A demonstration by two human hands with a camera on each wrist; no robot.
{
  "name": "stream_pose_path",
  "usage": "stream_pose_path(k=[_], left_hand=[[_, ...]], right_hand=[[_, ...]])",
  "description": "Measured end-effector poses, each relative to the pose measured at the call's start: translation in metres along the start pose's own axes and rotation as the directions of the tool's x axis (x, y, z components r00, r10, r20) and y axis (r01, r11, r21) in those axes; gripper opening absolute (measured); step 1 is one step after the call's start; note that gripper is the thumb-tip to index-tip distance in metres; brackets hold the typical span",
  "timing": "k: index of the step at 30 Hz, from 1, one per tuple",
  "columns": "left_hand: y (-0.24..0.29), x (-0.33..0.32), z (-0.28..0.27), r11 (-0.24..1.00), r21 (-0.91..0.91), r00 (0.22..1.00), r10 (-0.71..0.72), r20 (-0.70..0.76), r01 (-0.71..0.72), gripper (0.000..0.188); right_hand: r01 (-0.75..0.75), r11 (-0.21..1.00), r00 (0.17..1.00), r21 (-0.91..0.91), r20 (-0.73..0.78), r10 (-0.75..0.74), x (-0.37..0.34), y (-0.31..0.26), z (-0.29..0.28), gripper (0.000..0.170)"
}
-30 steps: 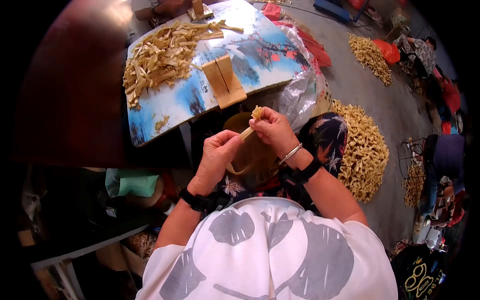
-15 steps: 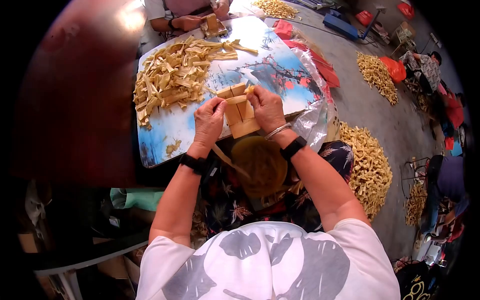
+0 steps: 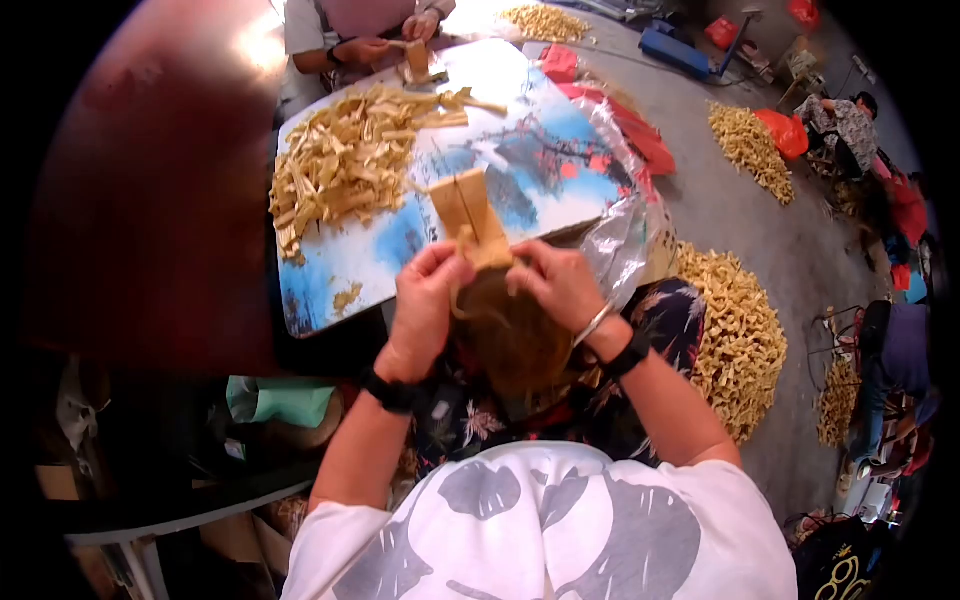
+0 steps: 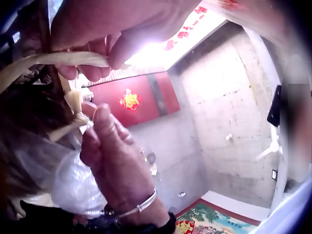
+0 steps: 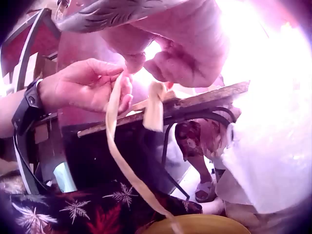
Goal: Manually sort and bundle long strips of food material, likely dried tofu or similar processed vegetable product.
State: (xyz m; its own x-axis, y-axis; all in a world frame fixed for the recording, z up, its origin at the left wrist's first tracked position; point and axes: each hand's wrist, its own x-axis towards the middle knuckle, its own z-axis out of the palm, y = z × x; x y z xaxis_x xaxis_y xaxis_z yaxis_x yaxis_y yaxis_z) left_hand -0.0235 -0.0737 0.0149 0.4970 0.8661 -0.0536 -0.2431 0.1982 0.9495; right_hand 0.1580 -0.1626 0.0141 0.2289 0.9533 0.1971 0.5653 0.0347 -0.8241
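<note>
My left hand (image 3: 425,305) pinches the end of a long pale-yellow strip (image 5: 117,146), which hangs down toward a round yellow-brown basin (image 3: 515,345) in the head view. My right hand (image 3: 562,285) is at the near edge of the wooden stand (image 3: 465,205), an upright slotted block on a flat base. A short knotted strip piece (image 5: 155,109) is at the right fingertips in the right wrist view. The left wrist view shows this knot (image 4: 78,114) between thumb and fingers. The two hands are a little apart, over the basin.
A painted table (image 3: 380,250) bears a heap of flat strips (image 3: 345,160). Across it, another person's hands (image 3: 365,50) work at a second wooden stand (image 3: 418,65). Knotted pieces (image 3: 735,340) pile on the floor at right, beside a clear plastic bag (image 3: 615,240).
The hands rose from over the basin to the wooden stand with the strip stretched between them, then came back down toward the body. The strip no longer spans the hands.
</note>
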Motion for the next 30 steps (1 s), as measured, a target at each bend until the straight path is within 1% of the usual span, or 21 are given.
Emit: stream_pose_path(k=[1,3,5,7,8,9,10,11,12,13,15,18,21,22,23,24,25,26,27,28,30], left_hand=[[0.001,-0.013,0.010,0.998,0.064,1.000,-0.015,-0.004,0.016,0.015],[-0.012,-0.031,0.024,0.958,0.271,0.994,0.086,0.060,-0.099,0.012],[-0.030,-0.044,0.037,0.943,0.283,0.984,0.161,0.073,-0.175,0.012],[-0.051,-0.056,0.030,0.860,0.471,0.971,0.237,-0.031,-0.195,0.011],[-0.058,-0.065,0.022,0.937,0.348,0.996,-0.005,-0.085,0.034,0.017],[-0.064,-0.073,0.011,0.938,0.211,0.960,-0.260,-0.104,0.276,0.022],[-0.068,-0.081,0.000,0.882,-0.010,0.882,-0.471,-0.008,0.471,0.028],[-0.069,-0.085,-0.006,0.734,-0.203,0.761,-0.636,0.133,0.649,0.035],[-0.065,-0.088,-0.002,0.663,-0.251,0.708,-0.676,0.204,0.705,0.043],[-0.077,-0.087,-0.006,0.608,-0.329,0.684,-0.695,0.220,0.723,0.034],[-0.092,-0.087,-0.012,0.658,-0.379,0.756,-0.604,0.251,0.651,0.027],[-0.089,-0.085,-0.012,0.648,-0.345,0.734,-0.600,0.317,0.679,0.029],[-0.089,-0.094,0.015,0.813,-0.188,0.834,-0.544,0.092,0.551,0.034],[-0.099,-0.092,0.011,0.841,-0.061,0.840,-0.528,0.122,0.537,0.038],[-0.101,-0.092,0.010,0.897,0.247,0.906,-0.406,0.125,0.368,0.037],[-0.084,-0.096,0.018,0.838,0.525,0.945,-0.278,0.172,0.151,0.036],[-0.068,-0.099,0.025,0.672,0.735,0.953,-0.159,0.259,-0.087,0.035],[-0.058,-0.102,0.031,0.488,0.826,0.940,-0.033,0.339,-0.281,0.031],[-0.050,-0.101,0.034,0.392,0.821,0.899,0.038,0.436,-0.414,0.029],[-0.043,-0.100,0.036,0.283,0.797,0.843,0.097,0.529,-0.533,0.028],[-0.032,-0.096,0.039,0.117,0.710,0.718,0.182,0.672,-0.694,0.027]], right_hand=[[-0.052,0.998,0.998,-0.039,0.035,0.054,-0.008,-0.012,-0.003,0.023],[0.187,0.982,0.976,0.018,-0.118,-0.184,-0.019,-0.016,0.012,0.024],[0.113,0.989,0.988,-0.093,-0.098,-0.122,-0.034,-0.012,0.025,0.020],[0.157,0.988,0.956,-0.004,-0.249,-0.153,-0.045,-0.015,0.028,0.013],[0.153,0.988,0.961,-0.019,-0.231,-0.153,-0.053,-0.016,0.026,0.011],[0.141,0.990,0.967,-0.032,-0.210,-0.144,-0.060,-0.015,0.025,0.008],[0.166,0.985,0.966,-0.058,-0.192,-0.174,-0.067,-0.016,0.027,0.007],[0.189,0.979,0.965,-0.081,-0.171,-0.201,-0.074,-0.016,0.030,0.005],[0.230,0.965,0.961,-0.129,-0.123,-0.246,-0.082,-0.011,0.035,0.005],[0.231,0.957,0.969,-0.173,-0.049,-0.242,-0.091,-0.013,0.038,0.006],[0.238,0.961,0.971,-0.141,-0.001,-0.241,-0.107,-0.015,0.046,0.011],[0.202,0.979,0.979,-0.016,-0.015,-0.202,-0.118,-0.018,0.049,0.015],[0.039,0.970,0.999,0.240,-0.029,-0.033,-0.120,-0.016,0.046,0.019],[0.064,0.994,0.996,0.094,-0.067,-0.058,-0.120,-0.019,0.041,0.019],[0.081,0.995,0.991,-0.056,-0.103,-0.087,-0.120,-0.023,0.032,0.020],[0.089,0.974,0.983,-0.207,-0.138,-0.119,-0.118,-0.026,0.026,0.021],[0.096,0.987,0.970,-0.131,-0.210,-0.122,-0.117,-0.020,0.028,0.020],[0.109,0.992,0.952,-0.058,-0.281,-0.121,-0.117,-0.007,0.036,0.020],[0.128,0.992,0.930,0.016,-0.349,-0.114,-0.117,0.007,0.043,0.020],[0.035,0.993,0.951,0.110,-0.308,0.001,-0.118,0.015,0.045,0.020],[-0.342,0.833,0.915,0.435,-0.046,0.400,-0.118,0.021,0.045,0.021]])
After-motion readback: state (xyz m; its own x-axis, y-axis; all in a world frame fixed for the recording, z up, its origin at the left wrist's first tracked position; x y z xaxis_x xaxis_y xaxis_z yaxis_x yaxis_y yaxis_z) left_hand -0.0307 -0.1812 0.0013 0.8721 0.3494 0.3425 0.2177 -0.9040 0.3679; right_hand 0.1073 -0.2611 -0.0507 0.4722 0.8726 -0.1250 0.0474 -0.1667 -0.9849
